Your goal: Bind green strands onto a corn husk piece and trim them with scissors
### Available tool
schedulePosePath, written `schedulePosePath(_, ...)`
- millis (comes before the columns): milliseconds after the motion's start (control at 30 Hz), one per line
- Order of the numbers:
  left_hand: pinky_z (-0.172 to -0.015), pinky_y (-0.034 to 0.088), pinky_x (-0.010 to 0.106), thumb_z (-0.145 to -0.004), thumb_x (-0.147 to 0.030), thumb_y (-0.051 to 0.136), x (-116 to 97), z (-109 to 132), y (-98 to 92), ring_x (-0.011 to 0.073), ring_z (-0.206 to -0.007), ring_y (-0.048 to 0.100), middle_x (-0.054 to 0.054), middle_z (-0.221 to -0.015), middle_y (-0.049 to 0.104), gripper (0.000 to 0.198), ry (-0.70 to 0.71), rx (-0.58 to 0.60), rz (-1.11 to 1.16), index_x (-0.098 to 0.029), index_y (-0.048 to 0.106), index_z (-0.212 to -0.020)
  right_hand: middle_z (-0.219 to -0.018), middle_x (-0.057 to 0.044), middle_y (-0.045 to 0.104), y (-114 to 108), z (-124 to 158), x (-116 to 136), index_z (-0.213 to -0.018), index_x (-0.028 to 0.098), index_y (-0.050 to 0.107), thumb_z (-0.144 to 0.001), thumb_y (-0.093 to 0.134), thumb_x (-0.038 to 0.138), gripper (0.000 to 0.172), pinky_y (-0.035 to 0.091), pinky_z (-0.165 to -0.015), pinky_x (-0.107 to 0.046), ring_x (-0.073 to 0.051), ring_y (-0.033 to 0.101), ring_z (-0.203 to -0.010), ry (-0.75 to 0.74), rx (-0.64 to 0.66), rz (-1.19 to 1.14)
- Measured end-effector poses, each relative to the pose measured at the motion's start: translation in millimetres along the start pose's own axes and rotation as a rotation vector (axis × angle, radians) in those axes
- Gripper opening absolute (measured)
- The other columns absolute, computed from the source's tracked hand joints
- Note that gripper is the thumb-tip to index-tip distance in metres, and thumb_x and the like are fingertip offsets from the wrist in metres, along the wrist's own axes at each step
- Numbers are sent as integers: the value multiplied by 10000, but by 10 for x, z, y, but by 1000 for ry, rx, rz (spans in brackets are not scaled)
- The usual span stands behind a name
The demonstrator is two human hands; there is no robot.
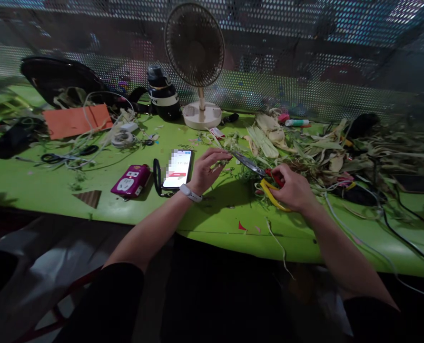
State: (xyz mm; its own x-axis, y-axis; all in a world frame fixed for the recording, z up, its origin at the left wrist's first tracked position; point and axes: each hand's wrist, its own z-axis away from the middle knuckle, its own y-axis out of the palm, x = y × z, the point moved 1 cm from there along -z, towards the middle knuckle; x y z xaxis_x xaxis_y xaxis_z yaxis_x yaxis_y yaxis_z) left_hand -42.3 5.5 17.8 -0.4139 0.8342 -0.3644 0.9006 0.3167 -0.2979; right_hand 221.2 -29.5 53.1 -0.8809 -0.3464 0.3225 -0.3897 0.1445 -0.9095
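Observation:
My right hand (293,188) is closed around the handles of a pair of scissors (249,164) with red and yellow grips. The blades point left, towards the fingertips of my left hand (209,169). The fingers of that hand are drawn together at the blade tips; whatever they pinch is too small to make out. Shredded green plant bits (249,176) lie under and around the scissors. Pale dried husks (269,136) are heaped just beyond the blades. A lit phone (178,169) lies on the green table (212,214) by my left wrist.
A fan (202,114) and a dark bottle (164,100) stand at the back. Left are a purple device (131,181), an orange sheet (78,121), a tape roll (122,138) and tangled cables. A leafy heap (326,147), a glue stick (297,123) and more cables lie right.

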Motion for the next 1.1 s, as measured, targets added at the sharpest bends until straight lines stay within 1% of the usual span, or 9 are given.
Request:
schedulePosePath(133,-838,565,284,-817,-61,652,-5,8,4,129,-979,679,54,-1027,715,259,5,15,14,-199,690,-1033,-662,-24,595,-7,1,16,-880,218,542,-709,559,754,563,332,-525,-271,-155,495,-523,-1,-16,-11)
schedulePosePath(333,-839,575,289,-828,-80,651,-3,15,2,130,-988,685,55,-1036,712,257,10,43,11,-210,690,-1046,-670,-27,606,-9,3,18,-875,218,546,-716,565,746,552,337,-529,-271,-160,514,-533,-14,-25,-20)
schedulePosePath(467,-847,577,284,-829,-99,665,-16,14,2,130,-987,686,58,-1032,707,243,31,55,11,-207,691,-1045,-675,-26,606,-7,2,9,-877,216,547,-701,591,736,551,345,-532,-273,-161,518,-540,-8,-10,-31)
schedulePosePath(567,-839,578,271,-829,-70,650,-29,15,-1,124,-984,683,64,-1028,700,253,45,77,17,-197,687,-1045,-664,-16,602,-14,-1,5,-869,217,537,-695,612,723,541,358,-534,-272,-154,513,-539,9,2,-76)
schedulePosePath(833,-840,576,282,-848,-72,615,-57,19,-19,131,-999,673,62,-1059,685,286,54,136,14,-218,679,-1086,-625,18,576,-1,-20,-26,-841,221,532,-680,674,691,517,360,-497,-247,-121,471,-518,23,93,-229)
schedulePosePath(967,-867,568,293,-850,-64,603,-67,22,-19,136,-1019,666,66,-1076,681,310,56,146,20,-224,678,-1104,-631,16,572,7,-24,-16,-833,221,531,-671,684,688,518,358,-497,-249,-119,462,-521,20,89,-212)
schedulePosePath(1100,-862,570,293,-860,-86,602,-76,20,-18,136,-1012,668,65,-1077,681,289,43,158,19,-231,679,-1098,-616,19,567,4,-18,-4,-831,220,531,-676,685,677,507,349,-493,-249,-118,460,-510,20,88,-200)
